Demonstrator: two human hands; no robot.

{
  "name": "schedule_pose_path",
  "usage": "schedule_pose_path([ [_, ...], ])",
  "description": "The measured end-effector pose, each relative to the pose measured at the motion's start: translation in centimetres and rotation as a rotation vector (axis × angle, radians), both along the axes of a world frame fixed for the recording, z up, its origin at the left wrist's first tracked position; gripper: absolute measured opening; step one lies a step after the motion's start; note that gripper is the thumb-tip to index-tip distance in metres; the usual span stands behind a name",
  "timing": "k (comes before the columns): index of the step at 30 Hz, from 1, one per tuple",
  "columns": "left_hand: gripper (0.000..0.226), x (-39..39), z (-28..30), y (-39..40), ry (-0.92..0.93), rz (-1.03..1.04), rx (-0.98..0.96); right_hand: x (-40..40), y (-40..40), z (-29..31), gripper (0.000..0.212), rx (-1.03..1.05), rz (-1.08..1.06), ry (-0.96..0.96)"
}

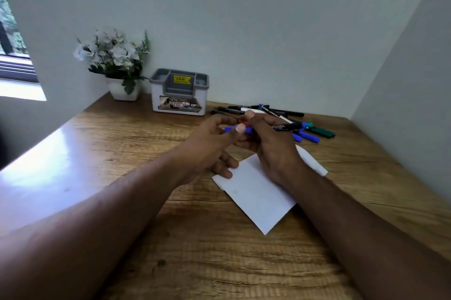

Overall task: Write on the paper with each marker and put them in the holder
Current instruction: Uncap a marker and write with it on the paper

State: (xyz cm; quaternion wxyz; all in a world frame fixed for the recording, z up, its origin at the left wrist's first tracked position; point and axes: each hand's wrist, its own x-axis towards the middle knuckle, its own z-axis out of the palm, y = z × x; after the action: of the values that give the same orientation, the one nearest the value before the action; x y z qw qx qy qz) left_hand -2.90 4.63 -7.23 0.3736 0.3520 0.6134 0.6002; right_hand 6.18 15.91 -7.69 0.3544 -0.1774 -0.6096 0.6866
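Both hands meet above the white paper (258,194) on the wooden desk (219,251). My right hand (273,146) grips a black marker (285,127) whose barrel sticks out to the right. My left hand (212,143) pinches the marker's blue cap (230,129) between thumb and fingers. A pile of several more markers (258,110) lies behind the hands, with blue and green ones (314,132) at the right. The white and grey holder (179,92) stands at the back by the wall.
A white pot of artificial flowers (117,65) stands in the back left corner beside the holder. Walls close the desk at the back and right. A window is at the far left.
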Motion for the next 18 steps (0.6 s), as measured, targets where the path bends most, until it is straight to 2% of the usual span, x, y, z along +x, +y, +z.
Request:
schedule_pose_path([
  [4, 0.014, 0.2, -0.4, 0.0, 0.193, 0.037, 0.050, 0.2, -0.6, -0.3, 0.019, -0.081, 0.081, -0.036],
  [6, 0.015, -0.1, -0.6, -0.1, 0.223, 0.035, 0.042, 0.3, -0.4, -0.5, 0.026, -0.109, 0.139, -0.097],
  [9, 0.027, -0.9, -0.9, -0.4, 0.158, 0.018, 0.007, 0.5, -0.1, -0.3, 0.033, -0.167, 0.265, -0.162],
  [13, 0.023, -1.8, -1.0, -1.1, 0.003, -0.062, 0.002, 0.9, 0.5, -0.4, 0.038, -0.238, 0.447, -0.188],
  [16, 0.022, -2.2, -1.1, -1.4, -0.045, -0.032, 0.070, 0.7, 0.7, -0.4, 0.042, -0.276, 0.422, -0.132],
  [18, 0.022, -3.2, -0.9, -1.9, 0.038, 0.018, 0.086, 0.6, 1.1, -0.2, 0.031, -0.266, 0.335, -0.045],
])
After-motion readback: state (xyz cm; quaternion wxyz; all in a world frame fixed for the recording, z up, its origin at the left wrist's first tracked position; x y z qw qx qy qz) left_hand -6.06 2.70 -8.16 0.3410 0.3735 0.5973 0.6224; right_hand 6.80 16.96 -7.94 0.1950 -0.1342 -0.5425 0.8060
